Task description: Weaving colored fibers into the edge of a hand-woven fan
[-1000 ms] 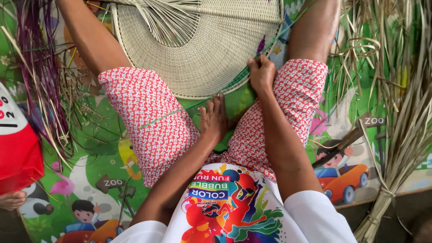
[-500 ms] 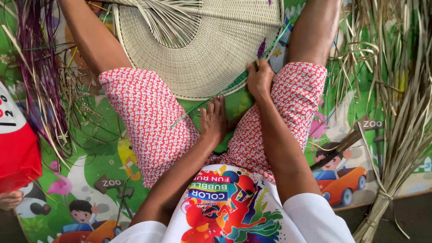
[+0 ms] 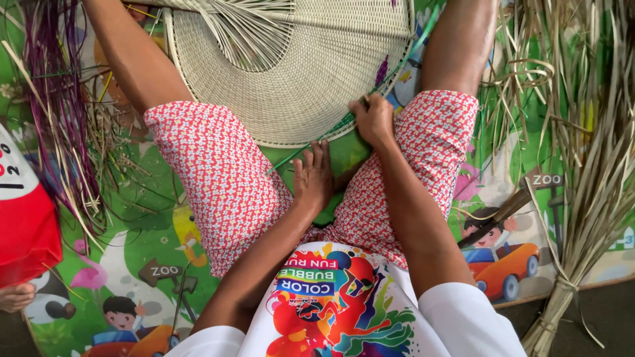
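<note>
A round woven straw mat (image 3: 311, 79) lies between my knees on a green printed play mat (image 3: 139, 238). My right hand (image 3: 374, 119) is closed on a green strand (image 3: 397, 66) at the woven mat's near right rim. My left hand (image 3: 313, 175) rests flat with fingers together just below the rim, beside the strand's lower end. Unwoven pale strands (image 3: 248, 30) fan out across the top of the woven piece. My legs in red patterned shorts frame it.
A bundle of dry pale reeds (image 3: 589, 165), tied at its base, lies on the right. Purple dyed strands (image 3: 56, 99) lie at the left. Another person in red with a hand (image 3: 16, 297) is at the left edge. A dark stick (image 3: 503, 215) lies by my right thigh.
My right hand has shifted slightly along the rim while gripping the green strand. My left hand has stayed in nearly the same place.
</note>
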